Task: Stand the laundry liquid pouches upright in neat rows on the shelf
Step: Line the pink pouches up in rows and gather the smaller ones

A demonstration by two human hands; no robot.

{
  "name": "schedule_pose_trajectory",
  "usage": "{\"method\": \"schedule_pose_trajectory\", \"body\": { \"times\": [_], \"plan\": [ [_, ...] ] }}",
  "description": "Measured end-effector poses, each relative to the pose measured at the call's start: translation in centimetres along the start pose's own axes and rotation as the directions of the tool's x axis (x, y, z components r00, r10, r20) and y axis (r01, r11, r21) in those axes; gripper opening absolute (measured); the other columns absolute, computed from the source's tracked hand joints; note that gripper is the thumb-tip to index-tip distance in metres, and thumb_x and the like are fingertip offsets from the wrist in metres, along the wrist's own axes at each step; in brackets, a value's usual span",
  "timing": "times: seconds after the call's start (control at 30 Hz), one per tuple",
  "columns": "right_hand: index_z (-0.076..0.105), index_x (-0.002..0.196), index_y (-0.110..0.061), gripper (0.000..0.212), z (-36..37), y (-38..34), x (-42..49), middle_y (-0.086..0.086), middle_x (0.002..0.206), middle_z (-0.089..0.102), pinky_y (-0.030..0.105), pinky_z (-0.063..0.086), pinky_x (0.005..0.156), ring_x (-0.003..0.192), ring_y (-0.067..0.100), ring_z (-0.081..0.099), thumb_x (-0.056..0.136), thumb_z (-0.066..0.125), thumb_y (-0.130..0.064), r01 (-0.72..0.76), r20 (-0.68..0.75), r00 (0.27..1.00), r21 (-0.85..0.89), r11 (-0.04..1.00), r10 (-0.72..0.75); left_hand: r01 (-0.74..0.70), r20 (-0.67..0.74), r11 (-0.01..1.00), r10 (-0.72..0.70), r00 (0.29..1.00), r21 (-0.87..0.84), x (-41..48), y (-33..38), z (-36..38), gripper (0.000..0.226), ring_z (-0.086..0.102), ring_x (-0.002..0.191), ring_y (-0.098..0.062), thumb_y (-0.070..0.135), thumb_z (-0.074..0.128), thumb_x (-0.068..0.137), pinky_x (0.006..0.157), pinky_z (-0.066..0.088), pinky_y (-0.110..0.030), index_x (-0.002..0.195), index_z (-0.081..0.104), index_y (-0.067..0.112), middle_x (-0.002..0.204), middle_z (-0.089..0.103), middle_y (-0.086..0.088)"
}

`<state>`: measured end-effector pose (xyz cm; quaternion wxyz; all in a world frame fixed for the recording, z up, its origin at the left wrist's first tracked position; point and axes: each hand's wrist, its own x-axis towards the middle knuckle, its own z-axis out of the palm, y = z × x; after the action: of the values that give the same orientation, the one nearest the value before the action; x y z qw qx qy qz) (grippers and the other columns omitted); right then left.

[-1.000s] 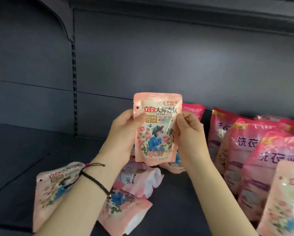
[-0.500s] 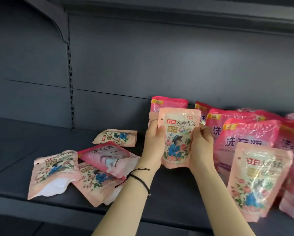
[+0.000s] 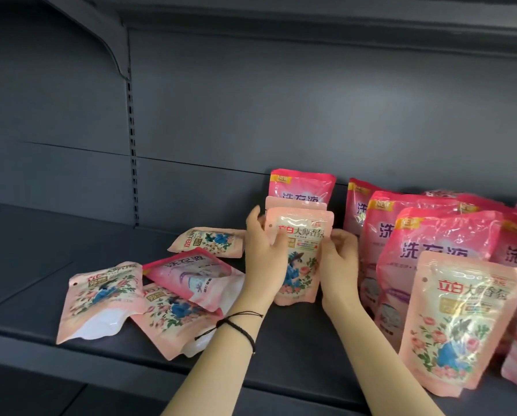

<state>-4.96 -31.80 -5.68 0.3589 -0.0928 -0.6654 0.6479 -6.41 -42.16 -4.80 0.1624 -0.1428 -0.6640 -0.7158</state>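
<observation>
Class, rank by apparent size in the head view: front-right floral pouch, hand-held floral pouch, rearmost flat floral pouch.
1. front-right floral pouch
2. hand-held floral pouch
3. rearmost flat floral pouch
Their prints look alike, so nearness to the camera may explain the differences.

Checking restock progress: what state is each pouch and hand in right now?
held floral pouch: upright, held between both hands
left hand: grips its left edge
right hand: grips its right edge
loose pouches: lying flat, jumbled
dark pink pouches: standing upright
front floral pouch: standing upright

Left hand (image 3: pixel 263 259) and right hand (image 3: pixel 339 265) hold pouch (image 3: pixel 302 259) upright, seemingly on shelf (image 3: pixel 296 340).
</observation>
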Motion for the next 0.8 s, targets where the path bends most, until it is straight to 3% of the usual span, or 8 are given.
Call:
{"method": "schedule_pose_trajectory", "body": {
  "times": [0.1,0.2,0.3,0.37,0.43,0.5,0.6,0.8],
  "plan": [
    [0.045,0.114,-0.022,0.029,-0.3,-2.0,-1.0,-0.005,0.116,0.053,0.021,0.044,0.091,0.108,0.009,0.053,0.091,0.052,-0.006,0.329,0.008,0.944,-0.131,0.935,-0.331,-0.183,0.062,0.976,0.177,0.982,0.115,-0.6,2.5,-2.5,0.055,0.037,0.127,0.0,0.024,0.054,0.095,0.101,0.033,-0.018,0.143,0.029,0.032,0.139,0.039,0.014],
    [0.047,0.118,-0.009,0.035,-0.2,-4.7,-2.1,0.003,0.118,0.046,0.021,0.036,0.093,0.111,0.012,0.043,0.085,0.053,0.0,0.667,0.072,0.73,-0.295,0.684,-0.68,-0.288,0.162,0.909,0.249,0.955,0.301,-1.0,4.2,-6.8,0.033,0.049,0.112,0.008,0.034,0.053,0.092,0.084,0.04,-0.007,0.124,0.046,0.038,0.123,0.052,0.021],
    [0.056,0.104,-0.012,0.019,0.8,-8.4,-2.1,-0.004,0.1,0.053,0.026,0.045,0.079,0.094,0.01,0.051,0.086,0.051,-0.006,0.8,0.307,0.6,-0.266,0.538,-0.739,-0.279,0.228,0.762,0.175,0.958,0.585,-0.7,4.9,-11.6,0.019,0.057,0.098,0.004,0.037,0.05,0.094,0.079,0.048,-0.017,0.113,0.054,0.038,0.107,0.062,0.02],
    [0.06,0.097,-0.012,0.011,2.9,-10.4,-1.7,-0.002,0.092,0.058,0.037,0.049,0.071,0.084,0.016,0.056,0.089,0.052,-0.011,0.866,0.582,0.497,-0.277,0.417,-0.644,-0.229,0.239,0.567,0.058,0.969,0.791,0.1,4.9,-14.4,0.017,0.061,0.094,-0.006,0.044,0.048,0.094,0.079,0.052,-0.033,0.109,0.054,0.04,0.105,0.064,0.019],
    [0.06,0.1,-0.016,0.014,5.6,-11.3,-1.2,0.0,0.093,0.061,0.042,0.05,0.071,0.083,0.021,0.058,0.092,0.049,-0.018,0.929,0.837,0.363,-0.288,0.234,-0.409,-0.215,0.242,0.353,-0.033,0.97,0.91,1.2,4.4,-16.7,0.018,0.063,0.092,-0.012,0.049,0.046,0.092,0.075,0.051,-0.033,0.104,0.057,0.039,0.104,0.066,0.015],
    [0.059,0.103,-0.021,0.017,8.4,-11.2,-0.8,-0.001,0.097,0.062,0.042,0.052,0.075,0.089,0.022,0.06,0.093,0.046,-0.023,0.958,0.953,0.283,-0.274,0.089,-0.107,-0.228,0.251,0.207,-0.093,0.964,0.952,2.6,3.5,-18.8,0.017,0.062,0.089,-0.013,0.051,0.045,0.091,0.066,0.045,-0.029,0.097,0.057,0.039,0.101,0.067,0.013],
    [0.058,0.108,-0.022,0.021,11.9,-9.9,-0.3,0.001,0.108,0.062,0.039,0.051,0.078,0.1,0.024,0.058,0.093,0.043,-0.024,0.962,0.938,0.271,-0.274,-0.02,0.217,-0.276,0.283,0.069,-0.122,0.951,0.959,4.6,2.4,-21.2,0.021,0.059,0.087,-0.013,0.053,0.045,0.089,0.059,0.034,-0.027,0.098,0.056,0.037,0.098,0.066,0.011],
    [0.061,0.101,-0.019,0.022,16.0,-6.3,0.6,0.005,0.1,0.06,0.029,0.039,0.061,0.09,0.029,0.058,0.09,0.044,-0.027,0.939,0.882,0.338,-0.337,-0.062,0.327,-0.458,0.439,-0.136,-0.149,0.886,0.879,8.3,0.2,-24.9,0.036,0.059,0.096,-0.018,0.054,0.045,0.089,0.072,0.037,-0.03,0.107,0.062,0.028,0.099,0.064,0.004]
  ]
}}
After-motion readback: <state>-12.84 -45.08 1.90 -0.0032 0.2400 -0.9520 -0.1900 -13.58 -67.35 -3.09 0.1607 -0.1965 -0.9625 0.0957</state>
